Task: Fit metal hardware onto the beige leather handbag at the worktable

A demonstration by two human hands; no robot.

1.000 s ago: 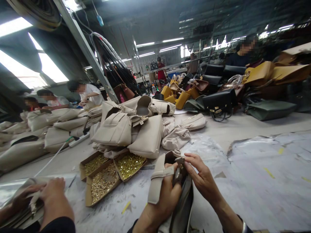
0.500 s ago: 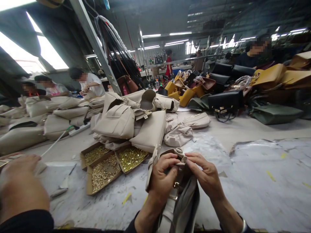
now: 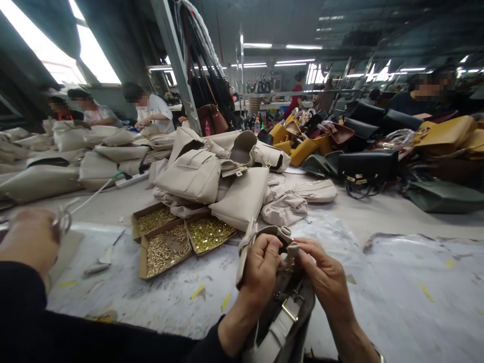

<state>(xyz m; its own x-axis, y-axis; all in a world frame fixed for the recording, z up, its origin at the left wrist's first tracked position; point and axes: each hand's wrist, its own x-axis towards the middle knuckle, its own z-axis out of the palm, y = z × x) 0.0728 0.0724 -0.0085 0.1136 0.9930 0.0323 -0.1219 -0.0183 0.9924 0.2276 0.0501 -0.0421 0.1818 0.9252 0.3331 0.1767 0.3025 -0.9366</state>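
Both of my hands are at a beige bag (image 3: 278, 322) with a gold buckle, low in the view, right of centre. My left hand (image 3: 260, 269) is closed on the bag's upper edge, with fingers curled in. My right hand (image 3: 325, 275) pinches a small beige tab (image 3: 292, 252) at the bag's opening, thumb and fingers together. The strap with the gold buckle (image 3: 291, 308) hangs below my hands. Left of the bag, cardboard trays hold small gold pieces (image 3: 166, 252) and shiny yellow-gold pieces (image 3: 209, 233).
A co-worker's hand (image 3: 32, 237) with scissors (image 3: 65, 219) is at the far left. Beige bags (image 3: 189, 176) are piled behind the trays. Yellow, black and green bags (image 3: 366, 166) lie at the back right. A tool (image 3: 96, 267) lies on the plastic-covered table (image 3: 159, 307). Other people work farther back.
The view has shifted, so the scene sits further right. The bag's buckle has turned and the tab shows more clearly between my hands. Scissors now show at the co-worker's hand.
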